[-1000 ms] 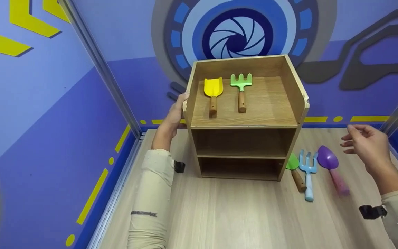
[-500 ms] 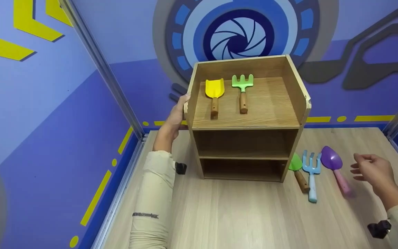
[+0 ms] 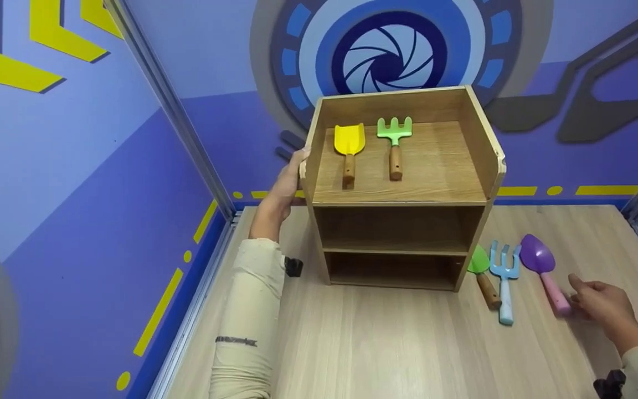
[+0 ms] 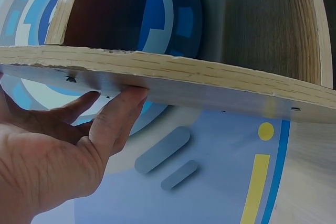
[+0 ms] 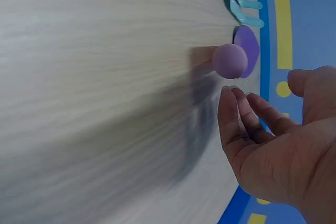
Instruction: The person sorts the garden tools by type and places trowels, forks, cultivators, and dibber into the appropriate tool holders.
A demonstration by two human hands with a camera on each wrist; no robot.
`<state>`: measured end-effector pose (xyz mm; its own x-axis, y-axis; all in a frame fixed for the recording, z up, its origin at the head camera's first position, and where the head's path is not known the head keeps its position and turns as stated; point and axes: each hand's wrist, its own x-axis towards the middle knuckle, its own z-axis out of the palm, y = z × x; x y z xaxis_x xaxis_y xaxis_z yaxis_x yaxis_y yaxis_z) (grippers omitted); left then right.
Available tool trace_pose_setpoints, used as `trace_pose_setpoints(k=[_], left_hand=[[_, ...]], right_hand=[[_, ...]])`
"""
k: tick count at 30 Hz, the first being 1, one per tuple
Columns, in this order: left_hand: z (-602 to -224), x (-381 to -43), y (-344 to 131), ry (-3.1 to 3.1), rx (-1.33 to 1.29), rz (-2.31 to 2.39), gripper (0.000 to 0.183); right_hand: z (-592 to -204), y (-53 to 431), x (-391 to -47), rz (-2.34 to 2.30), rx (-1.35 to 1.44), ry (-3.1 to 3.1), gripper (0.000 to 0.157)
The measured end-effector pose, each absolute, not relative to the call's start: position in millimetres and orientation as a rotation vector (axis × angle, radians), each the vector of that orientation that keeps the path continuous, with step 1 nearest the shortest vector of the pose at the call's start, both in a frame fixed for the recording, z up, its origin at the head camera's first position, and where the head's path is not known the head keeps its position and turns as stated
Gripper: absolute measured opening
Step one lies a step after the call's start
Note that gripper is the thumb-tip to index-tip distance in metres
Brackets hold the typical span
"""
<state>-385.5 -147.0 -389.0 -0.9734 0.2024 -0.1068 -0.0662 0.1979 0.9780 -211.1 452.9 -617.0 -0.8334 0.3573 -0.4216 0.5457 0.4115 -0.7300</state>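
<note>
My left hand (image 3: pixel 287 180) holds the left side panel of a small wooden shelf unit (image 3: pixel 402 202), thumb at its edge; in the left wrist view its fingers (image 4: pixel 118 111) press the outer face. On the top shelf lie a yellow shovel (image 3: pixel 349 138) and a light green rake (image 3: pixel 395 133), both wooden-handled. My right hand (image 3: pixel 604 305) is low over the table, fingers loosely bent and holding nothing. Its fingertips are right beside the pink handle end of a purple trowel (image 3: pixel 538 255); the right wrist view shows that handle (image 5: pixel 230 61) end-on just beyond the fingers.
A blue garden fork (image 3: pixel 505 271) and a green trowel (image 3: pixel 479 259) with a wooden handle lie on the table (image 3: pixel 385 338) between the shelf unit and the purple trowel. Printed blue panels (image 3: pixel 92 183) wall in the left, back and right.
My right hand has come down and toward the front, from behind the purple trowel's handle to beside its end. The left hand stays on the shelf unit, and the tools lie as before.
</note>
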Motion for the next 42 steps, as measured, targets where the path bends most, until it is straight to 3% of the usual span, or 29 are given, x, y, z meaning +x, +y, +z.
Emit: trace_pose_setpoints(k=[21, 28, 32, 40, 42], left_hand=[[-392.3, -386.0, -149.9, 2.230, 0.094, 1.887, 0.088], [-392.2, -386.5, -149.9, 2.223, 0.087, 1.895, 0.089], [-393.2, -386.1, -149.9, 2.220, 0.083, 1.903, 0.088], [-394.8, -385.4, -147.9, 2.219, 0.108, 1.902, 0.089], [-394.6, -385.8, -147.0, 2.224, 0.120, 1.896, 0.088]], right_hand=[[-630.0, 436.6, -218.6, -1.245, 0.817, 2.481, 0.082], [-629.3, 426.8, -226.8, -1.178, 0.833, 2.485, 0.099], [-630.2, 424.3, -231.9, -1.198, 0.840, 2.457, 0.100], [-629.0, 413.9, -235.4, -1.149, 0.812, 2.463, 0.077], [-627.5, 414.6, -236.4, -1.102, 0.773, 2.478, 0.065]])
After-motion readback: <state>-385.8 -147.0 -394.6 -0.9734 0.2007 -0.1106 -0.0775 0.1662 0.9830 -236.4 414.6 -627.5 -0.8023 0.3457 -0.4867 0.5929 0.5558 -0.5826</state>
